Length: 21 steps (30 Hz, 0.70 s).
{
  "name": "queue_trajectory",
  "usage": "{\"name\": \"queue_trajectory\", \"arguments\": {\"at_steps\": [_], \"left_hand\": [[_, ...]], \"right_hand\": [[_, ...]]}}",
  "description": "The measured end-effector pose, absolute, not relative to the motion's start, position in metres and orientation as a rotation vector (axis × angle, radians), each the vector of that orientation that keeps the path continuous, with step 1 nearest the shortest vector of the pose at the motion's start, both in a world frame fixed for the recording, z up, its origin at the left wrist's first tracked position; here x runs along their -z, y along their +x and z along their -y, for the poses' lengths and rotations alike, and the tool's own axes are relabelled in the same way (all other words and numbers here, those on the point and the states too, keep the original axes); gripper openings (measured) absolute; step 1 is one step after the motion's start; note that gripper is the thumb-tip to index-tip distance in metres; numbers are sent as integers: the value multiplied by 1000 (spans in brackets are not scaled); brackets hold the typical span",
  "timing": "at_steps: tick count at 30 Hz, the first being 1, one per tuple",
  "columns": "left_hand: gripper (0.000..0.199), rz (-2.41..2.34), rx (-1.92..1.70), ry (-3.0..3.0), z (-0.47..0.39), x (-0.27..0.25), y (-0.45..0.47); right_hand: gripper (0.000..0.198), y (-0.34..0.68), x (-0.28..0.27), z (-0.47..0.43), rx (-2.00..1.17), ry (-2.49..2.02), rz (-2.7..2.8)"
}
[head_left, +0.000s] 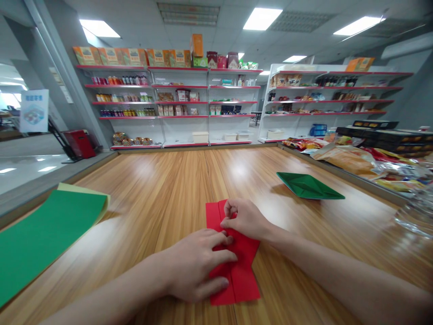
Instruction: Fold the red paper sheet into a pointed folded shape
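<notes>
A folded sheet of red paper [245, 282] lies on the wooden table in front of me, with a crease running down its length and an angled notch on its right edge. My left hand [199, 264] rests on its left side, fingers spread and lying on the paper. Near the far end, my right hand [245, 219] has thumb and forefinger brought together at the paper's surface. Whatever bit of paper is between those fingertips is mostly hidden by the hand.
Green paper [50, 239] with a yellowish sheet under it lies at left. A folded green paper piece [309, 185] sits at right. Snack packets [348, 160], dark boxes [389, 137] and a clear plastic container [417, 212] line the right edge. Stocked shelves [179, 101] stand beyond the table [162, 180].
</notes>
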<state>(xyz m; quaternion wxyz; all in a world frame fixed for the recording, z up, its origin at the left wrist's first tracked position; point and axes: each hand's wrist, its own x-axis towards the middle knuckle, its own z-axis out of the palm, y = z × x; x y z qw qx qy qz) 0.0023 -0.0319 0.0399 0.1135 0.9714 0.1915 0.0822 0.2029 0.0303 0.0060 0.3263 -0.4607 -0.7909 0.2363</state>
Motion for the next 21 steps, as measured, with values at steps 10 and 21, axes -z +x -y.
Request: {"name": "queue_trajectory", "arguments": {"at_steps": [10, 21], "left_hand": [[43, -521, -200, 2850, 38, -40, 3], [40, -515, -221, 2863, 39, -40, 3]], "right_hand": [[24, 207, 2, -26, -1075, -1062, 1902], [22, 208, 3, -38, -877, -1137, 1984]]}}
